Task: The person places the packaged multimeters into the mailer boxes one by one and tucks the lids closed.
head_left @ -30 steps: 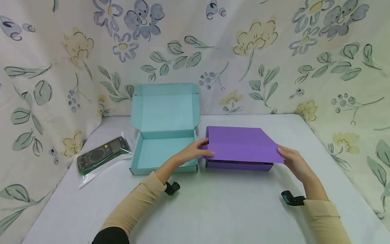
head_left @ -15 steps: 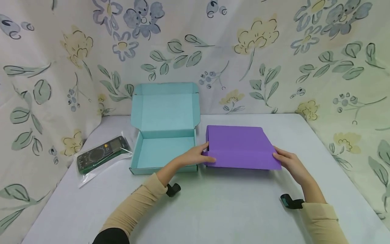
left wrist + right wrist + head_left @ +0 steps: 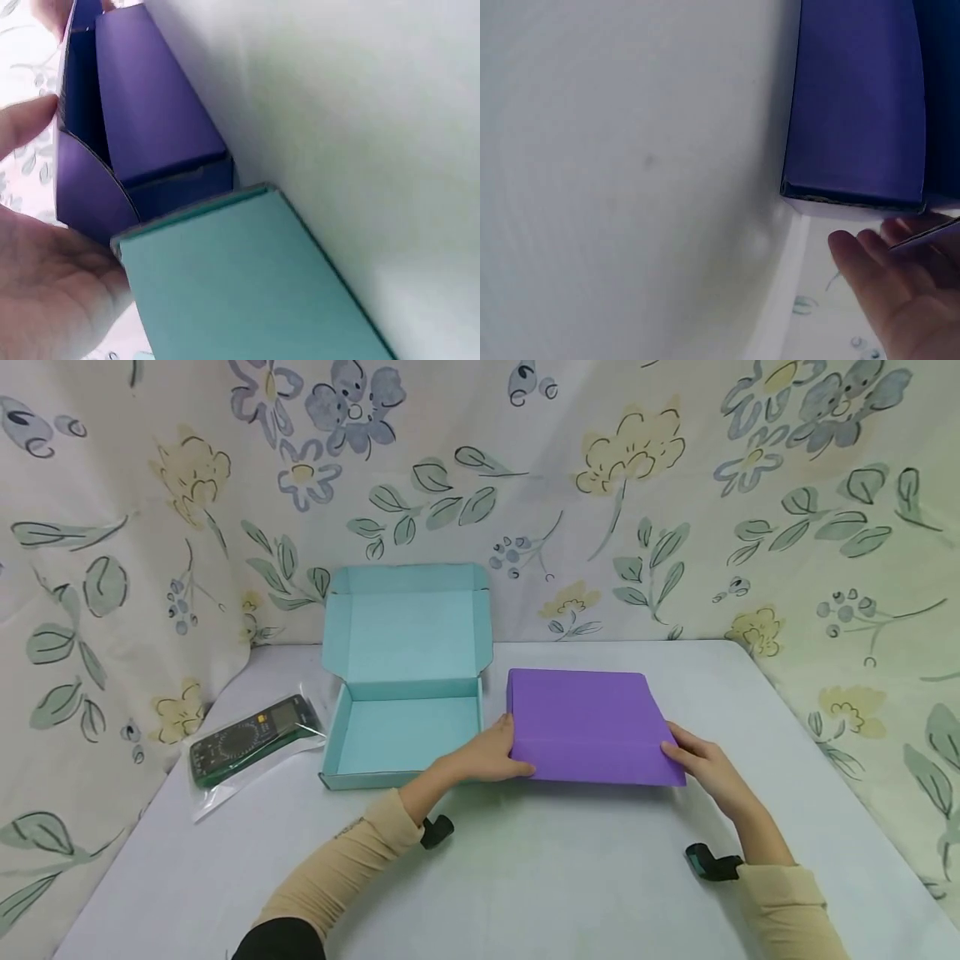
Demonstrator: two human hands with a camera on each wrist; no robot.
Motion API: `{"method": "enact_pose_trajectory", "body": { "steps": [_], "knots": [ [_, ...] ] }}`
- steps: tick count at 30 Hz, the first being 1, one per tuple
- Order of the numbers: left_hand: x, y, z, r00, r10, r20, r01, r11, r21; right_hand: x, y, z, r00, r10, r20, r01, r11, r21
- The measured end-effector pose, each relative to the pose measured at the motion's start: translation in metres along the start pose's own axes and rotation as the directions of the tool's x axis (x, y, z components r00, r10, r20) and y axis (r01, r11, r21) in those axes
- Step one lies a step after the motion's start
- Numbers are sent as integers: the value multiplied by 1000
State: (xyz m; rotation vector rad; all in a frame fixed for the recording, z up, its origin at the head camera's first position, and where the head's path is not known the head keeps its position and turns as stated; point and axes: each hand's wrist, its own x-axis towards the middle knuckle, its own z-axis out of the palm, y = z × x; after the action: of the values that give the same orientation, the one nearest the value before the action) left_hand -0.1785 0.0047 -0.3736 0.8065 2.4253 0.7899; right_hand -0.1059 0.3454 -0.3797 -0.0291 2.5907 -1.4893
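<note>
A purple cardboard box [image 3: 588, 714] stands right of centre, its lid lowered over it. My left hand [image 3: 491, 756] holds the lid's left side, thumb on top near the front corner. In the left wrist view, a gap shows between the lid's rounded side flap [image 3: 90, 180] and the box's front wall [image 3: 154, 97]. My right hand [image 3: 708, 766] grips the lid's right edge, thumb on top. The right wrist view has its fingers [image 3: 870, 274] beside the box's front corner, near the lid flap's edge. The box's interior is mostly hidden.
An open light-blue box [image 3: 405, 731] stands close to the left of the purple one, its lid upright. Farther left lies a multimeter [image 3: 251, 739] in a clear plastic bag. White table [image 3: 585, 877] spreads in front; a floral curtain [image 3: 555, 493] hangs behind.
The purple lid has come down at the front, covering the front wall that showed before in the head view. Both hands have moved toward me and slightly inward with it.
</note>
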Motion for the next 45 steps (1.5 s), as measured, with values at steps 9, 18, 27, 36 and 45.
{"method": "enact_pose_trajectory", "body": {
  "steps": [9, 18, 27, 36, 45],
  "knots": [
    [0, 7, 8, 998, -40, -41, 45, 988, 147, -4, -5, 8, 994, 107, 18, -105, 993, -53],
    [-11, 20, -3, 993, -68, -94, 64, 997, -43, -12, -13, 6, 985, 175, 4, -173, 977, -124],
    [-19, 20, -12, 979, -203, 12, 191, 898, -396, -20, -19, 1, 978, 208, 8, -207, 975, -76],
    [-19, 18, -10, 982, -184, 46, 173, 763, -623, -23, -26, 1, 977, 212, 15, -212, 977, -11],
    [-21, 14, -8, 985, -166, 52, 164, 779, -605, -23, -26, 4, 971, 237, 15, -237, 971, 34]
  ]
}}
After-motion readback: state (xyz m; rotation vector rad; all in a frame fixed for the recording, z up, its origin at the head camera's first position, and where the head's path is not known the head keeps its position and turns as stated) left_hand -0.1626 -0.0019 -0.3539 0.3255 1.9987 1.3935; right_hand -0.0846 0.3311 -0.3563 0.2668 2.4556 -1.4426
